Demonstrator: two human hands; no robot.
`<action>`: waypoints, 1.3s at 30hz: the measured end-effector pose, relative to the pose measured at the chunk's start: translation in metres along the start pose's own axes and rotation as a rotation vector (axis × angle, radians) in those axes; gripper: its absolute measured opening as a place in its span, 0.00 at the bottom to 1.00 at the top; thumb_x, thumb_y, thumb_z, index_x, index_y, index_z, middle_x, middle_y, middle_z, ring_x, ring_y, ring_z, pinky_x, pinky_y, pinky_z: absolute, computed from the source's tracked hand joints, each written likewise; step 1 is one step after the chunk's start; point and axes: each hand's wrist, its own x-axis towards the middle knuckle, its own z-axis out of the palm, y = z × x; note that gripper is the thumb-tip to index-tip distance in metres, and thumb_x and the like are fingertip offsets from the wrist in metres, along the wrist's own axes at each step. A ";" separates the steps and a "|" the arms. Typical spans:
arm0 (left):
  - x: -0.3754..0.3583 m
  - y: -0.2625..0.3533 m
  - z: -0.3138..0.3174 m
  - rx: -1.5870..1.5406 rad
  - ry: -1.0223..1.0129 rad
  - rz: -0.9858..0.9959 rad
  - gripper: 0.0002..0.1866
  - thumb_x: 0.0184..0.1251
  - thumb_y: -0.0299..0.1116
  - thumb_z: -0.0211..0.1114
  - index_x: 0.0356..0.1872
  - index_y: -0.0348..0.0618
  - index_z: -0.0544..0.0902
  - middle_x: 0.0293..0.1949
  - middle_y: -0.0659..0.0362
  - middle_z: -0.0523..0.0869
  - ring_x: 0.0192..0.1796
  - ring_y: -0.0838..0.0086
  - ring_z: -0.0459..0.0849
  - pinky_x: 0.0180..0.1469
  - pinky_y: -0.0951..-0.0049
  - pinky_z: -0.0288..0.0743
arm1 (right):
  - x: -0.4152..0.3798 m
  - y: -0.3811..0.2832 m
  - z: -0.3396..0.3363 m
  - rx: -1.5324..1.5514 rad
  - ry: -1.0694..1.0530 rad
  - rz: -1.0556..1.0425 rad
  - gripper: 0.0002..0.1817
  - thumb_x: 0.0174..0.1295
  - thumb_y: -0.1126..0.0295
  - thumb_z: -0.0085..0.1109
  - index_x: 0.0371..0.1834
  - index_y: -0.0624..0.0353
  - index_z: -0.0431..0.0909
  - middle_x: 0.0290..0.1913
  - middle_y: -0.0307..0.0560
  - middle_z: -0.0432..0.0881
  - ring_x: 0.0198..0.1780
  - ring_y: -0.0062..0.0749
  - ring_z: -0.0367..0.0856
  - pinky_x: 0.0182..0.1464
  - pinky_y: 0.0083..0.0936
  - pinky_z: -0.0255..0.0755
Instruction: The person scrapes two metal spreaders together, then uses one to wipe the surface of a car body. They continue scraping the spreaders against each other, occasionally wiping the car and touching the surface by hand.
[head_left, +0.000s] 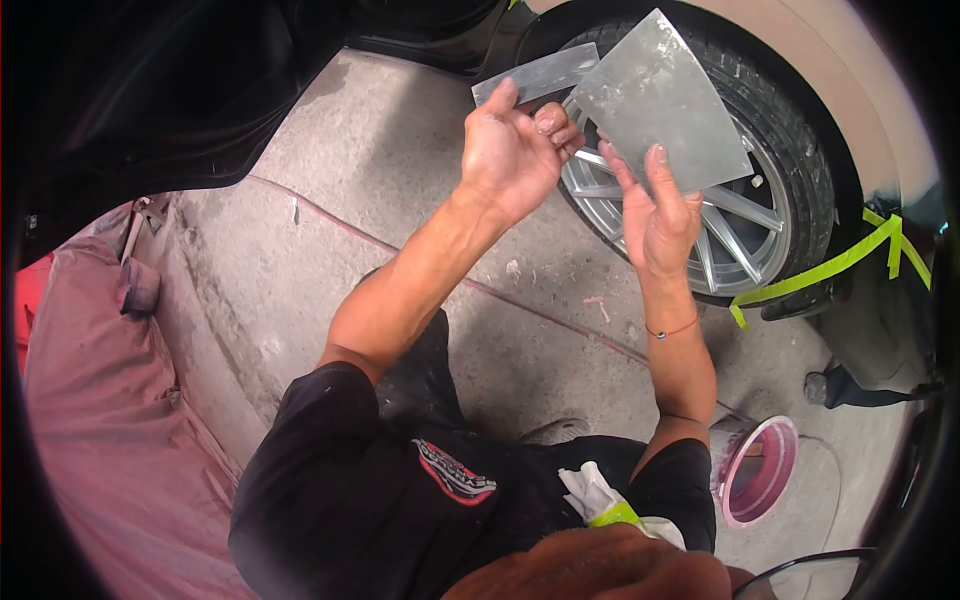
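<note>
My left hand (515,155) is closed, palm up, with its thumb over the near edge of a narrow flat grey spreader (545,70). A wider square grey plate (665,105), smeared with pale residue near its top corner, tilts up from my right hand (662,222). My right thumb lies on its face and the other fingers are partly hidden behind it. Spreader and plate sit side by side, edges close together, in front of a car wheel (745,235) with silver spokes. Whitish residue marks my left fingers.
Yellow-green tape (830,275) runs beside the tyre. A pink-rimmed bucket (760,470) stands at lower right. A thin hose (540,315) crosses the concrete floor (300,260). Reddish cloth (100,400) covers something at left, below a dark car panel (180,100).
</note>
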 end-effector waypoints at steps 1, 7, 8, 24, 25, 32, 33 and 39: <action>0.000 0.000 0.001 0.015 0.011 -0.003 0.27 0.81 0.46 0.28 0.47 0.36 0.74 0.21 0.63 0.69 0.36 0.69 0.70 0.62 0.60 0.64 | 0.002 -0.001 -0.003 -0.035 0.003 -0.005 0.19 0.70 0.73 0.53 0.64 0.56 0.71 0.59 0.44 0.77 0.60 0.36 0.76 0.63 0.42 0.72; 0.001 -0.002 0.009 -0.011 0.077 0.005 0.28 0.81 0.47 0.28 0.42 0.35 0.74 0.21 0.63 0.68 0.38 0.69 0.71 0.64 0.59 0.63 | -0.001 0.001 -0.002 -0.090 -0.024 0.029 0.19 0.70 0.74 0.53 0.63 0.56 0.72 0.59 0.44 0.77 0.60 0.33 0.76 0.63 0.42 0.72; 0.001 -0.001 0.010 -0.027 0.070 0.003 0.28 0.81 0.47 0.28 0.41 0.35 0.74 0.21 0.63 0.69 0.39 0.69 0.72 0.65 0.59 0.63 | 0.000 0.002 -0.002 -0.090 -0.028 0.030 0.19 0.70 0.74 0.53 0.63 0.56 0.72 0.59 0.44 0.77 0.60 0.33 0.76 0.63 0.42 0.72; 0.003 0.004 0.007 -0.062 0.170 0.021 0.26 0.80 0.51 0.32 0.44 0.40 0.73 0.27 0.61 0.73 0.34 0.69 0.69 0.50 0.63 0.66 | 0.002 -0.006 -0.008 -0.150 0.022 -0.019 0.17 0.66 0.78 0.57 0.58 0.61 0.76 0.54 0.44 0.80 0.56 0.28 0.77 0.60 0.31 0.69; 0.003 0.003 0.015 -0.022 0.231 0.044 0.27 0.80 0.52 0.32 0.45 0.40 0.74 0.29 0.61 0.74 0.35 0.70 0.71 0.50 0.64 0.66 | 0.001 -0.008 -0.004 -0.125 0.067 -0.023 0.16 0.64 0.78 0.59 0.55 0.62 0.78 0.52 0.42 0.81 0.54 0.23 0.76 0.59 0.22 0.67; 0.002 0.008 -0.005 -0.049 0.113 0.070 0.25 0.82 0.47 0.33 0.48 0.33 0.72 0.36 0.57 0.78 0.42 0.67 0.76 0.53 0.62 0.69 | 0.000 -0.004 -0.005 -0.220 0.076 -0.055 0.15 0.63 0.77 0.60 0.53 0.65 0.79 0.51 0.42 0.81 0.52 0.21 0.76 0.56 0.20 0.68; 0.002 0.007 -0.003 -0.049 0.113 0.068 0.25 0.82 0.47 0.33 0.48 0.33 0.72 0.36 0.57 0.78 0.42 0.67 0.76 0.53 0.62 0.69 | 0.000 -0.003 -0.005 -0.243 0.073 -0.065 0.14 0.63 0.77 0.60 0.52 0.64 0.80 0.50 0.42 0.82 0.50 0.22 0.77 0.55 0.20 0.68; 0.003 0.006 -0.005 -0.089 0.070 0.062 0.26 0.82 0.47 0.32 0.48 0.33 0.71 0.38 0.55 0.77 0.46 0.64 0.78 0.57 0.60 0.69 | 0.000 -0.001 -0.006 -0.324 0.072 -0.103 0.12 0.63 0.75 0.61 0.48 0.64 0.82 0.46 0.42 0.84 0.48 0.22 0.78 0.52 0.20 0.70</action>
